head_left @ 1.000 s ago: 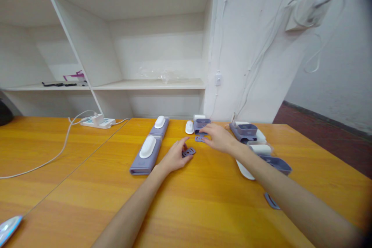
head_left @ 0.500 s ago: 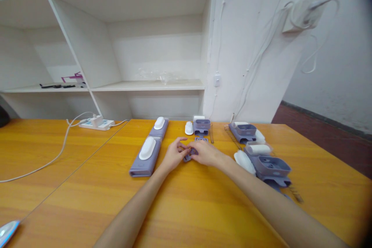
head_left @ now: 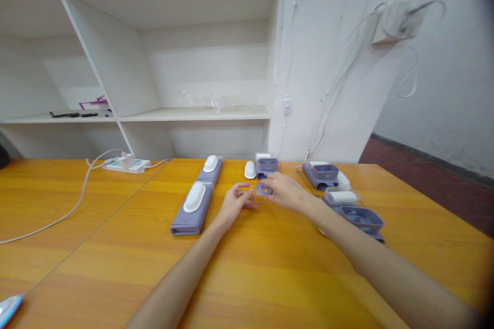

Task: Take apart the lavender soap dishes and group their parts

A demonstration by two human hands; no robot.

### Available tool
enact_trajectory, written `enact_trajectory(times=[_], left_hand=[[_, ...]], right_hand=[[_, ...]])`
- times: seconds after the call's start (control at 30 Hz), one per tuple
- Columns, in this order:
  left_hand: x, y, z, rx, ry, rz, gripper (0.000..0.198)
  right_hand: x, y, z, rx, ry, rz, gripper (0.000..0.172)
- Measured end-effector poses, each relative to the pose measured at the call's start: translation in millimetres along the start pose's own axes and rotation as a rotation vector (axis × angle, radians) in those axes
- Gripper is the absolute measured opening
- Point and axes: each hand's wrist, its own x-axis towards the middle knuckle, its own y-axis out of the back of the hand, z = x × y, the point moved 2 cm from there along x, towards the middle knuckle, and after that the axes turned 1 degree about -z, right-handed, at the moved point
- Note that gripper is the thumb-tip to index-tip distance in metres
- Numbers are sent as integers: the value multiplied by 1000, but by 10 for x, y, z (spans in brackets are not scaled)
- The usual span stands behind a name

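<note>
My right hand (head_left: 290,191) reaches over a small flat purple-grey plastic plate with cut-outs (head_left: 263,190), its fingers and thumb closed about the plate's right side. Beside it, my left hand (head_left: 234,204) has its fingers apart and holds nothing. Just beyond the plate are a purple-grey plastic tray part (head_left: 267,164) and a white oval part (head_left: 250,170). Two long purple-grey housings with white oval caps (head_left: 194,198) lie end to end left of my left hand. Under and beyond my right forearm sits a purple-grey open tray (head_left: 362,219), partly hidden by the arm.
A white roller (head_left: 342,197) and another purple-grey tray part (head_left: 324,171) rest on the right, with a coiled spring (head_left: 307,181) alongside. At the back left lies a power strip (head_left: 129,165) with a white cable (head_left: 83,190). White shelving (head_left: 196,114) stands behind the table (head_left: 270,277).
My hands have drawn apart. The right hand has moved slightly up and right to the flat plate; the left hand's fingers have opened away from the small part both hands were handling.
</note>
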Motion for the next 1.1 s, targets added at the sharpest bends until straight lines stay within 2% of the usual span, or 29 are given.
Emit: enact_trajectory(times=[0.2,0.33,0.47,0.57,0.8,1.1], left_hand=[[-11,21,17,38,2,28,49],[-9,31,9,44,2,16,48],[1,35,4,54,4,9,49],[10,37,-3,60,2,8,49],[24,57,-39,66,-3,4,48],[30,54,-37,65,-4,-10,46]], right_hand=[[-84,328,561,-64,-190,16,35],[-201,502,1007,-97,-357,-27,31],[-323,559,1414,-89,-464,-117,36],[-411,547,1613,-58,-478,-185,36],[-539,449,1710,-7,-431,-350,21],[-511,311,1715,-66,-487,-520,10]])
